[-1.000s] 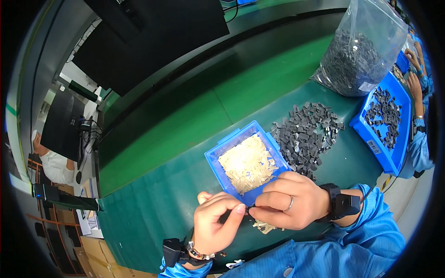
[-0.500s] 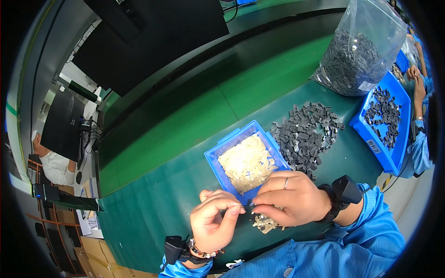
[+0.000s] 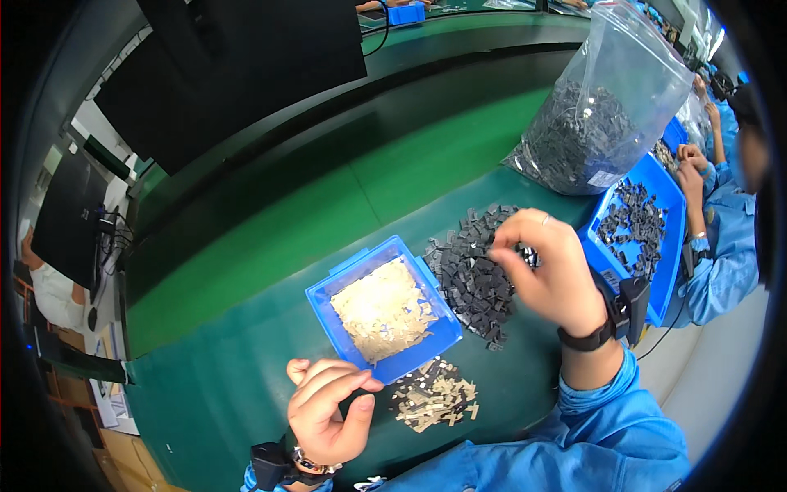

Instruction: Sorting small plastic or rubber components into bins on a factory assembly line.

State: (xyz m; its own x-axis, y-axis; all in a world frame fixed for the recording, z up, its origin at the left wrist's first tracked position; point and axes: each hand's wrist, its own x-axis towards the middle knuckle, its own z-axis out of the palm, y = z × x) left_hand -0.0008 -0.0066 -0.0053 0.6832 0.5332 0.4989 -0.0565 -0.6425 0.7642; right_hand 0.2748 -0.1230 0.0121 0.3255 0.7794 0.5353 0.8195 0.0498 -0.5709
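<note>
My left hand (image 3: 332,418) hovers by the near left corner of a blue bin (image 3: 336,336) full of small cream-coloured strips (image 3: 384,307). Its fingers are loosely curled, the thumb apart from the forefinger, with nothing visible between them. Over the right edge of a loose heap of small dark grey plastic pieces (image 3: 475,283) is my right hand (image 3: 557,275), thumb and forefinger tips drawn close in a pinch. Whether a piece sits in that pinch cannot be made out. Just in front of the bin, a small mixed pile of cream and dark pieces (image 3: 434,402) lies on the green mat.
A large clear bag of dark pieces (image 3: 586,131) stands at the back right. Beside it is a blue tray (image 3: 668,246) holding more dark pieces. Co-workers in blue sleeves (image 3: 725,246) sit at the right. A black monitor (image 3: 65,217) stands at the far left.
My hands have parted from each other; the right has moved up and right to the dark heap. The dark piece they pinched together is no longer seen. The view has shifted.
</note>
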